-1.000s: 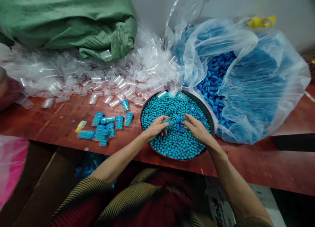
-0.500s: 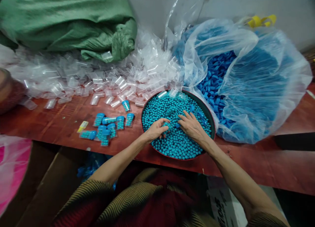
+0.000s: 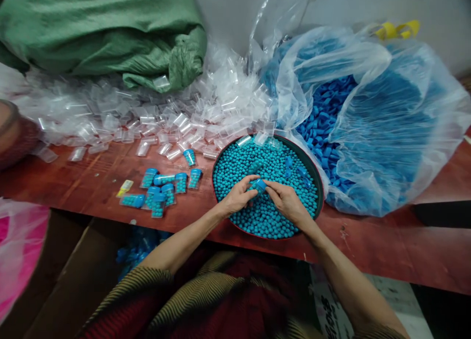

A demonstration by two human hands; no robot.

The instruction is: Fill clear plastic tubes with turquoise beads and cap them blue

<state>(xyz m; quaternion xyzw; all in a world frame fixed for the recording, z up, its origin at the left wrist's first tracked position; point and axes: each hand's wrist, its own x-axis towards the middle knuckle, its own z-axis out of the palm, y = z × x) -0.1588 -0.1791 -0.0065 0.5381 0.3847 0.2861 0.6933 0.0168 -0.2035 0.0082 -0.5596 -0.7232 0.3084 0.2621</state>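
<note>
Over the round tray [image 3: 319,192] full of small turquoise balls [image 3: 263,221], my left hand [image 3: 238,195] is closed around a clear plastic cup, mostly hidden by the fingers. At the cup's mouth sits a blue cap [image 3: 261,185], pinched by the fingers of my right hand [image 3: 285,200]. Whether the cap is fully seated I cannot tell. Loose blue caps [image 3: 303,177] lie on the balls at the tray's right side, and a few clear cups [image 3: 262,139] rest by its far rim.
Several capped cups of balls [image 3: 158,204] lie on the red table [image 3: 91,196] left of the tray. Behind them spreads a heap of clear cups [image 3: 184,123] below a green sack [image 3: 103,35]. A clear bag [image 3: 397,133] of blue caps stands at the right.
My right hand has picked up a blue cap from the balls and moved left, bringing it against the cup in my left hand. The left hand stays nearly in place.
</note>
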